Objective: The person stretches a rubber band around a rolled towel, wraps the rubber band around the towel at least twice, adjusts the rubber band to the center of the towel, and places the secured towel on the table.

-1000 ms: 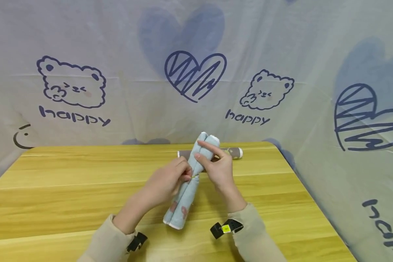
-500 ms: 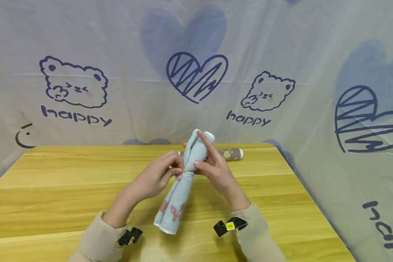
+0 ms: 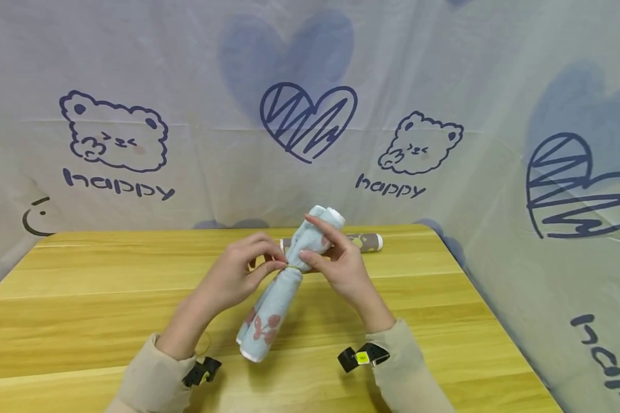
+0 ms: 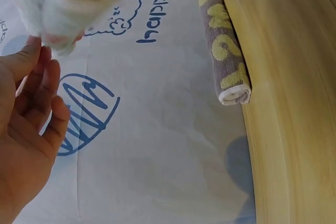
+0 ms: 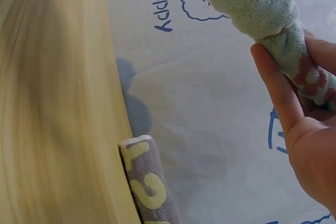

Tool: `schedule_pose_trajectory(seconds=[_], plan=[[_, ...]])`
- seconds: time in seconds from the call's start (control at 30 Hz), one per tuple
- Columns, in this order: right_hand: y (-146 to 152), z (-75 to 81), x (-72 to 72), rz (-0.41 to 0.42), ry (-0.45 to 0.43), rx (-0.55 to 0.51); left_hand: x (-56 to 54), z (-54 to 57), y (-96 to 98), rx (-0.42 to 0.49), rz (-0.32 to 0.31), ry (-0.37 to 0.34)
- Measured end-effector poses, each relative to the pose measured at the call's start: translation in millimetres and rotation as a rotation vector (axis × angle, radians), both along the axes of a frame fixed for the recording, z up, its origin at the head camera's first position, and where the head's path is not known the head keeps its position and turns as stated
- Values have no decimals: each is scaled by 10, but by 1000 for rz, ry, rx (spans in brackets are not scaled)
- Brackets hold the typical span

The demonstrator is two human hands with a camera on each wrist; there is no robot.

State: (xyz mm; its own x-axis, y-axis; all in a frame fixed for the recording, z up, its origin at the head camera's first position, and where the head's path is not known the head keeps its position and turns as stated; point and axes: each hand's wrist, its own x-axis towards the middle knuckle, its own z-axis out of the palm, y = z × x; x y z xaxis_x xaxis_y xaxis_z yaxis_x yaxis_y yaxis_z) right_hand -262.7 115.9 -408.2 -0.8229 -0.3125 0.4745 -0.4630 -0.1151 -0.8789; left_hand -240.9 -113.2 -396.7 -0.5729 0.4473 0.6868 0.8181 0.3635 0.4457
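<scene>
Above the middle of the worktop (image 3: 108, 287), the rolled blue towel (image 3: 283, 291) hangs in both hands, slanting from 7 o'clock up to 1 o'clock. Over the last second it has turned about its length: the groove between its two rolls has gone from facing up to the 9 o'clock side, and more pink print shows below its cinched waist. The left hand (image 3: 233, 274), at 9 o'clock, now pinches the yellow band (image 3: 293, 268) at the waist; the right hand (image 3: 343, 265), at 3 o'clock, grips the upper half, forefinger extended. The band seems round the towel already and is probably being adjusted. Toward 1 o'clock, a rolled grey towel (image 3: 368, 242) lies untouched.
</scene>
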Motion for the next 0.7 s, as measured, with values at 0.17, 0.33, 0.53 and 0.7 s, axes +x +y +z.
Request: schedule_pose_trajectory(seconds=[0.17, 0.33, 0.53, 0.7], plan=[[-22, 13, 22, -89, 131, 63, -29, -18, 22, 56, -32, 134], [-89, 43, 75, -175, 163, 57, -21, -17, 29, 7, 33, 258], [-165, 114, 168, -301, 104, 44, -3, -1, 46, -77, 111, 318], [-203, 84, 166, -335, 124, 75, 8, -18, 63, -190, 136, 227]])
